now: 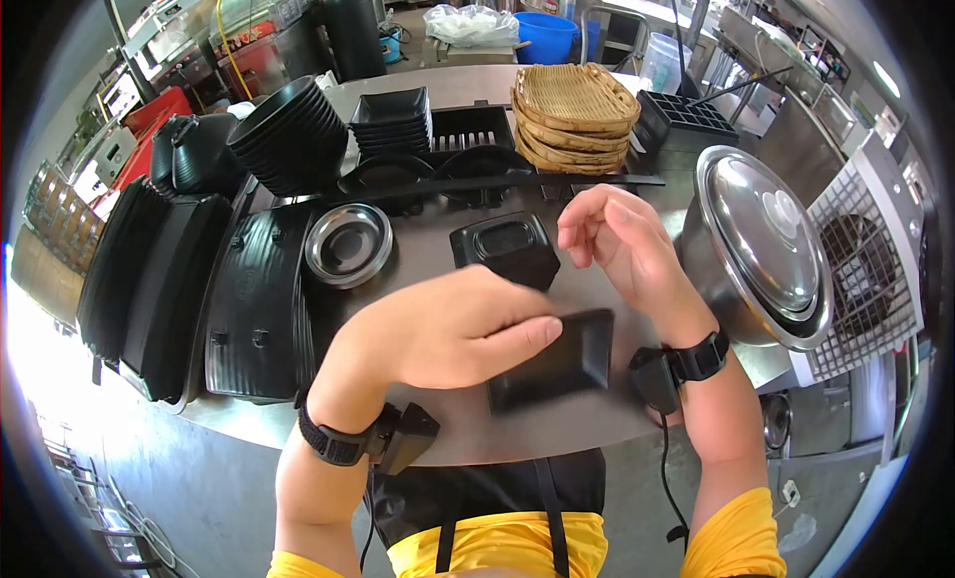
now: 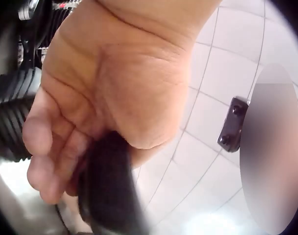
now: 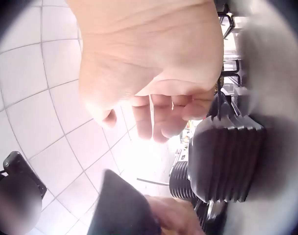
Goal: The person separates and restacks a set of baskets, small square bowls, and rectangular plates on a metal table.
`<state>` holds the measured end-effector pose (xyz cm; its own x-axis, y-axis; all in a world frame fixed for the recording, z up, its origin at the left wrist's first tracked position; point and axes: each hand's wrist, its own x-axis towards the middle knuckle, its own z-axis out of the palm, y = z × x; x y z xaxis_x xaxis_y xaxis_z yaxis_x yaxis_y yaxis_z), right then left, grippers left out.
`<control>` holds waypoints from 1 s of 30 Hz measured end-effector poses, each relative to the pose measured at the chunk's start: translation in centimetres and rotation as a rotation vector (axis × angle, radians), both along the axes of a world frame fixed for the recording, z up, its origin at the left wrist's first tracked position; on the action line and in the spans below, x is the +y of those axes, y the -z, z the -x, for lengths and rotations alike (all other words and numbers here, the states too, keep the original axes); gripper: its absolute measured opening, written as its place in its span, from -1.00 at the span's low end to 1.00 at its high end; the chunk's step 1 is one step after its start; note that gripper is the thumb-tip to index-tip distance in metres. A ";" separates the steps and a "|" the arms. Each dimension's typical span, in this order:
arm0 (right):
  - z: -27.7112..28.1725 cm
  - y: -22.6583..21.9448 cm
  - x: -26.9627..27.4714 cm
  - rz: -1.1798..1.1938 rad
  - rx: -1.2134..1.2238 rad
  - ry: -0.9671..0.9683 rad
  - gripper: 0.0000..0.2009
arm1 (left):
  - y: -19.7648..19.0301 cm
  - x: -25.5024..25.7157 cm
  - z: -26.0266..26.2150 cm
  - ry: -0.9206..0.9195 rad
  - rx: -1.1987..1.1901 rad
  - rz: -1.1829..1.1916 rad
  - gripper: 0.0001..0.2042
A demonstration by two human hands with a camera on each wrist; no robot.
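My left hand [image 1: 448,329] holds a black rectangular dish [image 1: 582,364] above the near part of the table, its thumb along the dish's side. In the left wrist view the dark dish [image 2: 109,181] passes between thumb and curled fingers. My right hand [image 1: 627,250] is raised with loosely bent fingers and nothing in them; its palm [image 3: 158,54] shows bare in the right wrist view. Just beyond the hands stands a stack of small black dishes [image 1: 505,245], seen side-on as a ribbed stack [image 3: 222,161] in the right wrist view.
Round steel plates [image 1: 348,245] and long black trays [image 1: 261,299] lie at left. Black bowls [image 1: 288,135], square black dishes [image 1: 391,122] and woven baskets [image 1: 577,115] line the back. A lidded steel pot [image 1: 761,240] stands at right.
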<state>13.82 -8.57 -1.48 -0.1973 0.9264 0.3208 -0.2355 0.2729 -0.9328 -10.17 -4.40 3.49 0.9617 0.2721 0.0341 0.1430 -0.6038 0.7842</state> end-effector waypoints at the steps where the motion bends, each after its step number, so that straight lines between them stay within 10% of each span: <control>1: -0.1 0.0 0.1 0.013 -0.018 -0.008 -0.64 | 0.2 0.0 -0.4 0.060 0.158 -0.018 -0.73; 9: 0.3 1.0 0.8 0.078 -0.251 0.155 -0.76 | 3.4 -0.2 -1.1 -0.061 0.191 -0.205 -0.74; 21: 0.4 1.5 0.9 -0.193 -0.777 0.206 -0.35 | 1.8 -0.2 -0.4 -0.199 0.240 -0.360 -0.80; 24: 0.6 1.6 1.0 -0.193 -0.761 0.235 -0.38 | 1.9 0.6 -0.3 -0.344 -0.259 -0.393 -0.90; 30: 1.0 1.8 0.9 -0.234 -0.743 0.287 -0.39 | 3.1 1.5 0.1 -0.418 -0.240 -0.643 -0.50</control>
<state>12.80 -7.64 -3.24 -0.2003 0.8986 0.3905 0.5279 0.4347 -0.7296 -10.28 -2.85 0.40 0.7308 0.4651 0.4997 0.3288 -0.8813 0.3394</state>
